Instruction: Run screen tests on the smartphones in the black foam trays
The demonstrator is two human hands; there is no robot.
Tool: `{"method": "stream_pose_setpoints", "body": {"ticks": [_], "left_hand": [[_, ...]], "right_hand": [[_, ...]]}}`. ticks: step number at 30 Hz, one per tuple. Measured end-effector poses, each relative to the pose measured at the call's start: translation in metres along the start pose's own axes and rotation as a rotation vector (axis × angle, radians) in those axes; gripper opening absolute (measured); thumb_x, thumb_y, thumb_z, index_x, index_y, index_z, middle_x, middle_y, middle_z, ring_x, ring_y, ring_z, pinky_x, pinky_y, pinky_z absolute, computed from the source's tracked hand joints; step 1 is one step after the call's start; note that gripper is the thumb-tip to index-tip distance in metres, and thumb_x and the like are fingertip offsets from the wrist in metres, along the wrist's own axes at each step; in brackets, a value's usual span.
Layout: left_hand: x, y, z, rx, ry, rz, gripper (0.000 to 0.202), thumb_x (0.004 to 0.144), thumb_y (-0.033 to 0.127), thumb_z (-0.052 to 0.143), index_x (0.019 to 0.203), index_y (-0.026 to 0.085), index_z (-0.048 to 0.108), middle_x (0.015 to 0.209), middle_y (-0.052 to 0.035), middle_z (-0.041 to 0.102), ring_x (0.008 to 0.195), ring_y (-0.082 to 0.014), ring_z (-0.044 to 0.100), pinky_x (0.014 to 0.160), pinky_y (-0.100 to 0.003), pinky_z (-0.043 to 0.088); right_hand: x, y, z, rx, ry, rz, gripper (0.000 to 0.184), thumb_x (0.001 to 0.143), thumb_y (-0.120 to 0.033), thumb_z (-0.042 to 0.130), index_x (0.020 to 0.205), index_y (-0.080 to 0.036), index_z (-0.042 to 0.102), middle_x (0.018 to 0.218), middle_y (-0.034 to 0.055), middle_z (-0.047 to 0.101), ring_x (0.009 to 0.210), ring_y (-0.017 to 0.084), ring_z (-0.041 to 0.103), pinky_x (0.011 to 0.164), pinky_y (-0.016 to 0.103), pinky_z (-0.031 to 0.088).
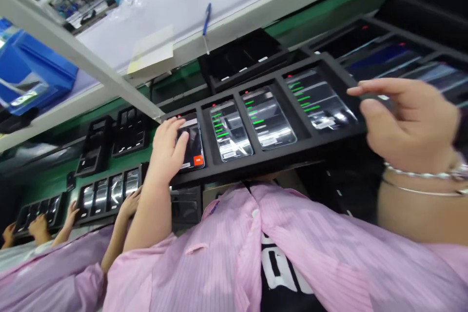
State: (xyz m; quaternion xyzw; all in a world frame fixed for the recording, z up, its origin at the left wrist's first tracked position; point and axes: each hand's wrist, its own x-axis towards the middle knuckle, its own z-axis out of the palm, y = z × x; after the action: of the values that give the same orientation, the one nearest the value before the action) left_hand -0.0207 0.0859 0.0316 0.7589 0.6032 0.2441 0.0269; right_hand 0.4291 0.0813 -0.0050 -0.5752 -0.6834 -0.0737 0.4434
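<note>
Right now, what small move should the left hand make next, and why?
Likely press the red button on the leftmost phone: the left hand lies on that phone, and only the other three phones show green lines.

Phone trays [278, 157] on green bench [40, 183]

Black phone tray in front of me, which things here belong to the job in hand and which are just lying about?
In hand: black slotted plastic tray; leftmost smartphone with orange button, under left hand; three smartphones showing green lines; right hand at tray's right end.
Lying about: blue pen; pale yellow paper pad; blue plastic bins; co-workers' tray of phones.
</note>
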Motion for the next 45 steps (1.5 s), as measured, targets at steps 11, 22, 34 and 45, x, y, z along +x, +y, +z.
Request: {"method": "stream_pose_setpoints", "body": {"ticks": [11,22,34,45], "left_hand": [[0.125,-0.014,0.050,0.249,-0.212,-0.208,0.055,0.106,0.050,0.032,0.132,0.020,0.069,0.136,-0.0185,0.070,0.132,-0.0409,0.062,0.114,-0.063,0.042],[0.019,0.024,-0.030,-0.230,0.432,0.160,0.055,0.111,0.060,0.036,0.145,0.021,0.056,0.146,-0.0028,0.060,0.143,-0.0203,0.053,0.124,-0.042,0.041],[-0.095,0.018,0.019,-0.107,0.166,-0.203,0.060,0.099,0.051,0.064,0.151,0.024,0.051,0.162,-0.0162,0.048,0.154,-0.0313,0.044,0.128,-0.052,0.036],[-0.097,0.024,0.026,-0.029,0.256,-0.175,0.045,0.094,0.045,0.066,0.130,0.020,0.063,0.146,-0.0158,0.064,0.139,-0.0285,0.061,0.118,-0.046,0.049]], "right_hand": [[0.004,0.009,0.017,0.138,-0.119,-0.077,0.030,0.099,-0.036,0.054,0.111,-0.018,0.075,0.111,0.0093,0.077,0.106,0.023,0.074,0.100,0.036,0.059],[-0.003,0.005,0.019,0.082,0.003,-0.223,0.016,0.097,-0.026,0.062,0.096,-0.018,0.076,0.095,0.0081,0.078,0.098,0.026,0.077,0.105,0.044,0.060],[0.002,-0.067,0.029,0.254,-0.389,-0.370,0.021,0.099,-0.024,0.059,0.119,-0.021,0.066,0.108,0.0083,0.076,0.120,0.033,0.070,0.120,0.063,0.046],[-0.002,-0.107,0.046,0.402,-0.596,-0.458,0.035,0.103,-0.032,0.057,0.136,-0.022,0.061,0.129,0.0097,0.071,0.132,0.032,0.063,0.124,0.058,0.045]]}}
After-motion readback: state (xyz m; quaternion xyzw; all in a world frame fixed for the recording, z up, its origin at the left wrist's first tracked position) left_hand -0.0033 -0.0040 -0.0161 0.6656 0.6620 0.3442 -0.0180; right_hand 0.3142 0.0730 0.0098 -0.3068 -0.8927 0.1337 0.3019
